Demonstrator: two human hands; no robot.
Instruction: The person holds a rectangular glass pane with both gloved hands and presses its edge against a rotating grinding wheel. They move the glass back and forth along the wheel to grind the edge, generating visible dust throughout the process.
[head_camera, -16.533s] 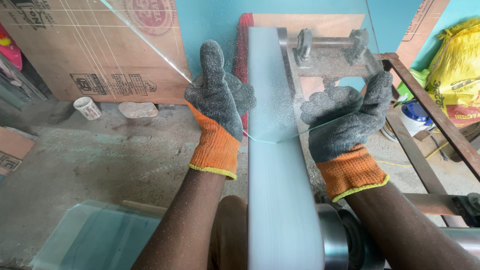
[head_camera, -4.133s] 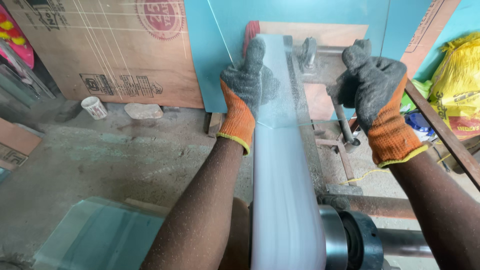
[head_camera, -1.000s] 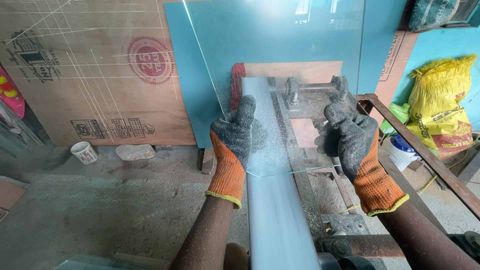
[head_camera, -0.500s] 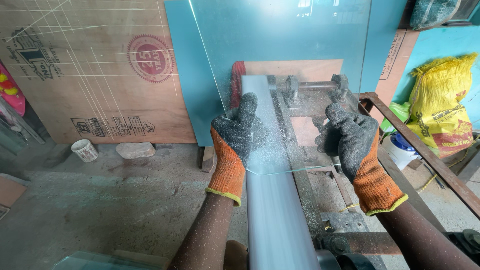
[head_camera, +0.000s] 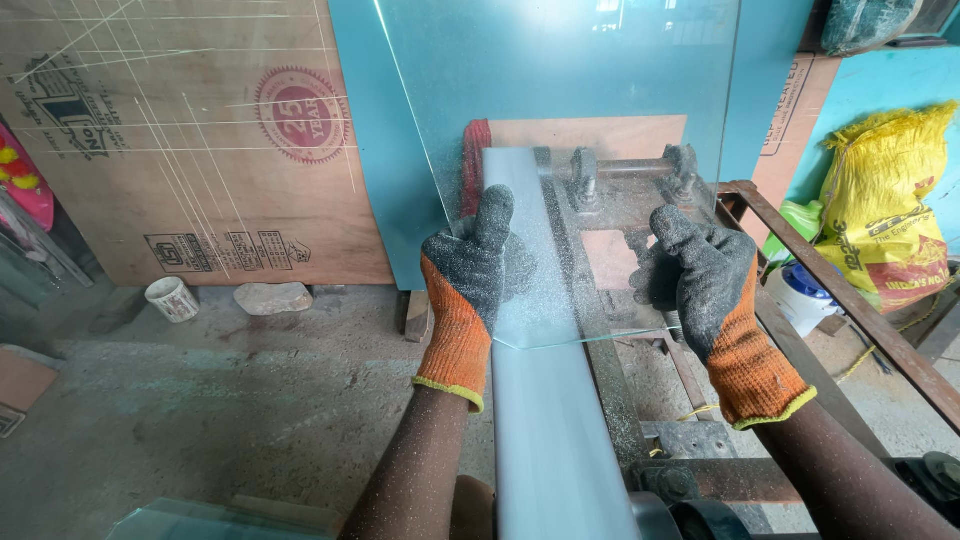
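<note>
Glass pane (head_camera: 560, 130) — both hands, belt (head_camera: 545, 420)

Bystanding items on a dusty workshop floor

A plywood sheet (head_camera: 190, 140) is leaned against the wall; a small white cup (head_camera: 171, 298) and a stone (head_camera: 272, 297) are set below it, a yellow sack (head_camera: 885, 215) at right.

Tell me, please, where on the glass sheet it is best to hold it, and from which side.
Probably hold the glass sheet by its two side edges near the bottom, one gloved palm from each side, as the left hand and right hand do. The pane stands upright, wide and thin; its lower edge rests on the belt.
</note>
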